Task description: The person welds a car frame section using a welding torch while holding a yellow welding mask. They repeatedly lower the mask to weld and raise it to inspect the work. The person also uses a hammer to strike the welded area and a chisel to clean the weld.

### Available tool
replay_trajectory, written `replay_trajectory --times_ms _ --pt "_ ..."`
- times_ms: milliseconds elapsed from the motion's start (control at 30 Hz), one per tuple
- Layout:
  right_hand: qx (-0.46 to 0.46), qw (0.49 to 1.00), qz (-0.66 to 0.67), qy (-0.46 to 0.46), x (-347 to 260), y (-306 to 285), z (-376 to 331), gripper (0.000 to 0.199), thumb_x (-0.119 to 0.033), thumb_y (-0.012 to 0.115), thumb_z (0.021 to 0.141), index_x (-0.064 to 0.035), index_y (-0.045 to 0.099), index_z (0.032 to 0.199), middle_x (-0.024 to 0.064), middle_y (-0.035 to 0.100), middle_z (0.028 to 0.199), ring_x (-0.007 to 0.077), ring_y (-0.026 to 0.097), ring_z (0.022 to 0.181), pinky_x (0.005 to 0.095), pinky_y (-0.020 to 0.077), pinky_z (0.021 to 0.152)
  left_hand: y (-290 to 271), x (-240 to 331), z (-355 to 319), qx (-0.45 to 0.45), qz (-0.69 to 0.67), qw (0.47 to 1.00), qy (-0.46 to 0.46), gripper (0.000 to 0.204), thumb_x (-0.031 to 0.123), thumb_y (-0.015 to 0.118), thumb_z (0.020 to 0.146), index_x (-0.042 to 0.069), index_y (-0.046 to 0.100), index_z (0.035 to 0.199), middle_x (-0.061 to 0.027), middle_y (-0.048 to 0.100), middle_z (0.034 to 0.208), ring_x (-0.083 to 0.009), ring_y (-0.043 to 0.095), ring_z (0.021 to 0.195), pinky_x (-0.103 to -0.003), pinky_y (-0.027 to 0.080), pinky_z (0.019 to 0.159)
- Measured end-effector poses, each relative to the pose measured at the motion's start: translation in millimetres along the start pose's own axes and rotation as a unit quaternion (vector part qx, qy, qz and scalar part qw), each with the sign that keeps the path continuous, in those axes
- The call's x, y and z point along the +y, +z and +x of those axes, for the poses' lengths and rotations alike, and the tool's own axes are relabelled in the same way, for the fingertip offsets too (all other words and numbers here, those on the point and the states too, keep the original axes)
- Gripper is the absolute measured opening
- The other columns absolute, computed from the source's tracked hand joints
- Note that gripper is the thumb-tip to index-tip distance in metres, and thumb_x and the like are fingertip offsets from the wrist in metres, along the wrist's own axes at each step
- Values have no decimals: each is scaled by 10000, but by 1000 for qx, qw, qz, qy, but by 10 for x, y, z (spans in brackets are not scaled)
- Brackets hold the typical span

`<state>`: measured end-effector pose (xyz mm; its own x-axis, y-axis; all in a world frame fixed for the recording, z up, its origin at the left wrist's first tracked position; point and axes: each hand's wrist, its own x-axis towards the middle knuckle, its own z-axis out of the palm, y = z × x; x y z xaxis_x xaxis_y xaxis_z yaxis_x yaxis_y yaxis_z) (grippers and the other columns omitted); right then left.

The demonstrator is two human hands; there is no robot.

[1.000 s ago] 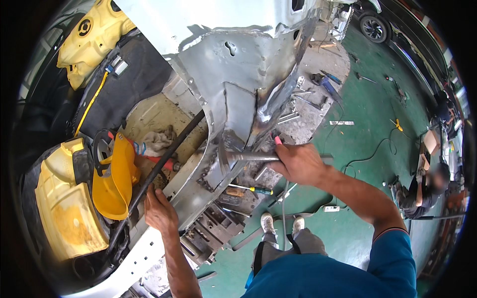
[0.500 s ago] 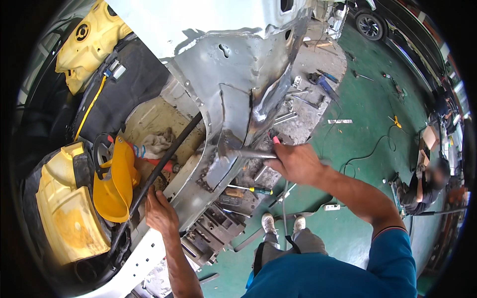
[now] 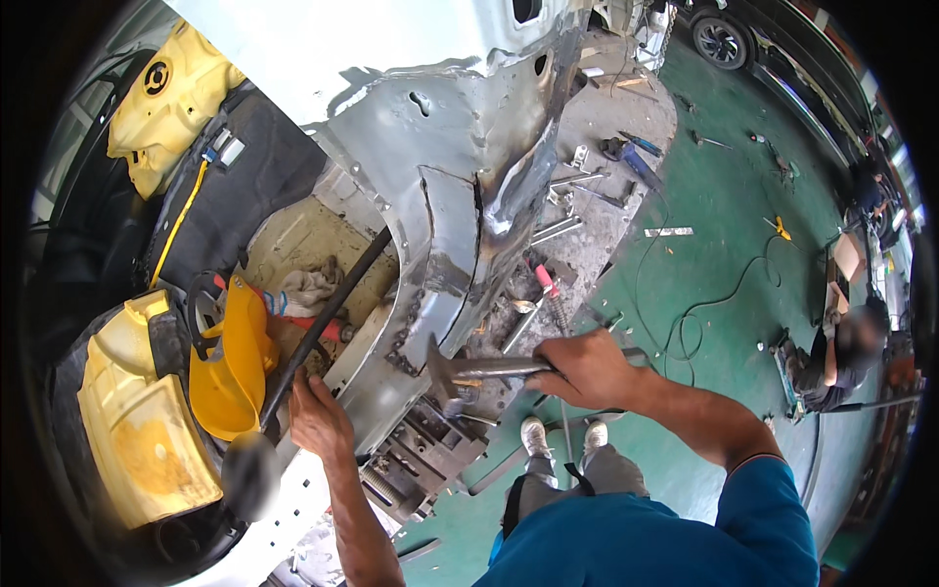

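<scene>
My right hand (image 3: 585, 370) grips the handle of a steel body hammer (image 3: 469, 369). Its head rests close to the bare grey sheet-metal panel (image 3: 442, 210) of a stripped car body. My left hand (image 3: 315, 418) is closed around a long black bar (image 3: 323, 325) that runs up and right behind the panel. The panel shows dents, weld marks and a dark scorched seam down its middle.
Yellow car body parts (image 3: 147, 430) and a yellow funnel-shaped piece (image 3: 230, 357) lie on the left. Loose tools (image 3: 626, 157) litter a dusty patch of the green floor (image 3: 704, 254), with cables trailing. Another person (image 3: 841, 357) crouches at the right. A car wheel (image 3: 722, 37) shows at top.
My right hand has drawn the hammer down and slightly away from the panel. My left hand keeps its hold on the black bar, almost unmoved.
</scene>
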<state>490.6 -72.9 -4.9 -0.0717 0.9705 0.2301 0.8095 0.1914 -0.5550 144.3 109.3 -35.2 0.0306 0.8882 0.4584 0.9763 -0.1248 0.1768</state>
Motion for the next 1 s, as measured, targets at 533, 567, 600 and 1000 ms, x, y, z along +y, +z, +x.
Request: replay_trajectory --times_ms 533,567,600,1000 --pt "-200 763 -43 612 891 1455 -3478 662 -696 472 940 -110 741 1091 217 726 1086 431 667 1073 521 517 922 -88 2 5 -18 -38 999 11 331 225 567 1003 71 636 1287 -165 726 1075 -387 682 929 -490 538 772" --pt "-179 738 -39 650 946 1492 -3737 681 -697 475 937 -93 741 1102 225 725 1091 436 665 1083 519 515 935 -92 -1 3 -22 -42 999 9 331 224 565 1004 68 634 1288 -165 725 1079 -388 680 937 -492 537 777" --pt "-151 713 -40 684 991 1524 -3985 700 -699 478 935 -75 740 1113 233 723 1095 441 662 1092 518 512 948 -94 -6 2 -28 -46 999 9 332 223 564 1004 66 633 1288 -164 724 1083 -388 678 945 -494 536 782" --pt "81 552 84 826 961 1725 -5138 459 -436 702 822 22 687 835 147 648 633 271 663 525 433 529 476 -106 -44 -19 -16 -72 997 39 306 225 576 1001 48 646 1240 -166 724 1091 -387 671 973 -490 531 823"
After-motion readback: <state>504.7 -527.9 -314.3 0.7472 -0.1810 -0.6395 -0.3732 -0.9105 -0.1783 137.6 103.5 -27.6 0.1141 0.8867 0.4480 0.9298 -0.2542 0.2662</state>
